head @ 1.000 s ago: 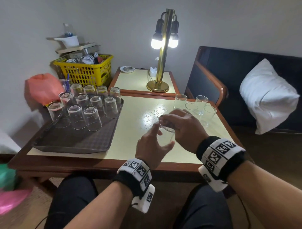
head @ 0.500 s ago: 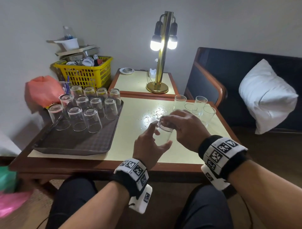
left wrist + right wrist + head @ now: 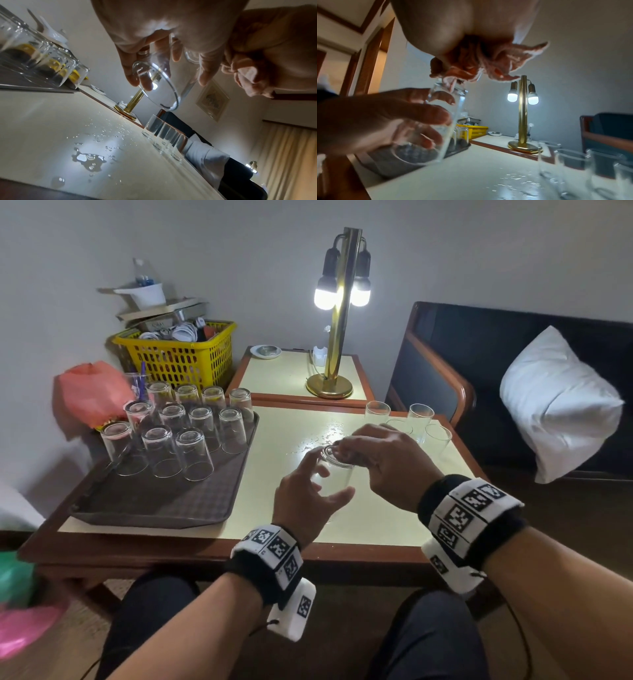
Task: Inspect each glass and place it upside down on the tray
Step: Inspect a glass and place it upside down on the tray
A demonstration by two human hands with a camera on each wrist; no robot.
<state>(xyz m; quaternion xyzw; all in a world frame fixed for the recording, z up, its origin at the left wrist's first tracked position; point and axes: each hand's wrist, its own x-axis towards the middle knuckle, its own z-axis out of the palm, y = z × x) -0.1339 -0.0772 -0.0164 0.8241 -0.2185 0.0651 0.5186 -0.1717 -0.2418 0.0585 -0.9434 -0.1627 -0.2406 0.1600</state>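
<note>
Little has shifted: left hand (image 3: 310,498) still cups the inverted glass (image 3: 334,474) above the worktop (image 3: 270,474); right hand (image 3: 383,460), grip pinching its base.

I am looking at a pale yellow counter (image 3: 281,440) with a dark wooden rim. A dark tray (image 3: 164,501) is sitting on its left part, carrying upturned glasses (image 3: 191,433) in rows. Four upright glasses (image 3: 407,422) are standing together at the far right corner. Water droplets and a small puddle (image 3: 89,161) are lying on the middle of the surface.
</note>
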